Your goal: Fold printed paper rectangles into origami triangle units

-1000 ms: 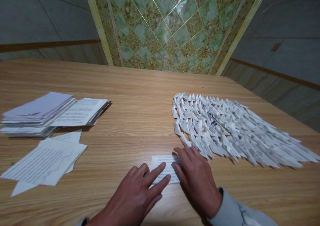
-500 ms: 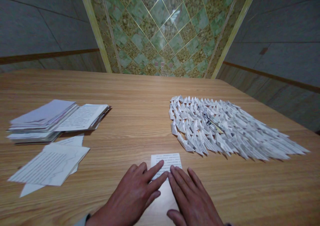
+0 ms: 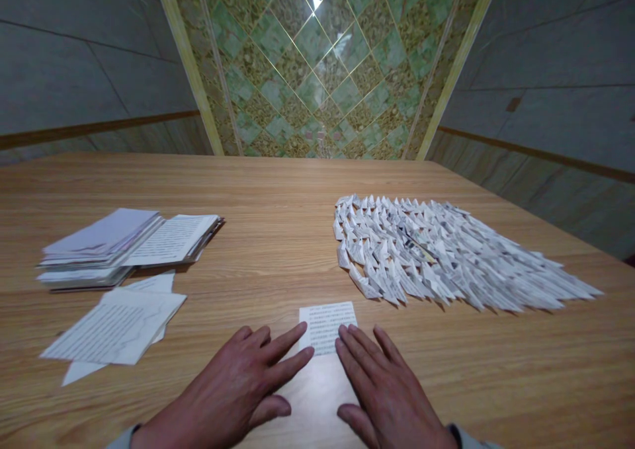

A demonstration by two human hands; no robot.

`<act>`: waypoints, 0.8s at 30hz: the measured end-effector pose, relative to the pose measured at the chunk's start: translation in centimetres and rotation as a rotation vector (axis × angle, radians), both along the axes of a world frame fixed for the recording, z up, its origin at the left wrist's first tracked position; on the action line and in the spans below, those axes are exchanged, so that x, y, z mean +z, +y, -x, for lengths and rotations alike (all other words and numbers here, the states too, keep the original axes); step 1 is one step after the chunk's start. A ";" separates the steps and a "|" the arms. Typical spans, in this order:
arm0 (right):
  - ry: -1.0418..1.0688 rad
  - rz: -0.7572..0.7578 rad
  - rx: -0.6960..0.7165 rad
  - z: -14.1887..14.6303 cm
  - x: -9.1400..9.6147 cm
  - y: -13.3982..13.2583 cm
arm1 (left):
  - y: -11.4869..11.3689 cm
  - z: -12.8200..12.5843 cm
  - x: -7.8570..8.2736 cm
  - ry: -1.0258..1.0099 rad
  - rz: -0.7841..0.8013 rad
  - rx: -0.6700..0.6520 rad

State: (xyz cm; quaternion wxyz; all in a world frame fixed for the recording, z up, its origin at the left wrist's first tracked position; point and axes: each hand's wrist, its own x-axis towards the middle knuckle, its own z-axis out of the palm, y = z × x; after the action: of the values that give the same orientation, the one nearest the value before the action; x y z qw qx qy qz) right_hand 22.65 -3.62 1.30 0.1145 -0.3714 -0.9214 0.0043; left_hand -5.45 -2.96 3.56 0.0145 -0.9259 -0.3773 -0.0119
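A small sheet of printed paper (image 3: 327,326) lies flat on the table in front of me. My left hand (image 3: 253,369) is open, with its index and middle fingertips resting at the paper's left edge and the thumb apart on the tabletop. On the other side, my right hand (image 3: 380,379) lies flat with fingers stretched out, their tips on the paper's lower right part. Neither hand grips anything.
Many small folded paper boats (image 3: 421,250) stand in tight rows at the right. To the left are stacks of paper sheets (image 3: 104,237) and several loose printed sheets (image 3: 119,323). The wooden table (image 3: 268,231) reaches back toward a tiled wall (image 3: 312,72).
My left hand has slid left across the paper, away from my right hand, to its left edge. My right hand stays nearly in place. The view has tilted slightly.
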 end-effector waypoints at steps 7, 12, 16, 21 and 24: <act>0.007 -0.165 -0.024 -1.6 -0.2 -0.1 | 0.1 -0.2 0.3 -0.057 -0.006 0.002; 0.108 -0.207 -0.123 -1.8 0.7 -0.5 | -0.2 -0.2 0.1 -0.060 -0.030 0.021; 0.167 -0.102 -0.079 0.2 2.0 0.3 | -0.2 -1.5 0.3 -0.081 -0.013 0.059; 0.022 -0.034 0.111 3.1 2.7 3.8 | 1.1 -4.1 1.1 -0.152 -0.011 0.166; -0.017 -0.059 0.200 3.4 2.5 5.7 | 1.9 -4.7 1.0 -0.162 -0.012 0.208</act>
State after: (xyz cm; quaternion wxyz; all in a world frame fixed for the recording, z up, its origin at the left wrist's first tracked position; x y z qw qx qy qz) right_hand 19.22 2.06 3.80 0.1165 -0.2741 -0.9545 -0.0145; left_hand -0.72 -1.11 4.56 -0.0092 -0.8776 -0.4713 -0.0874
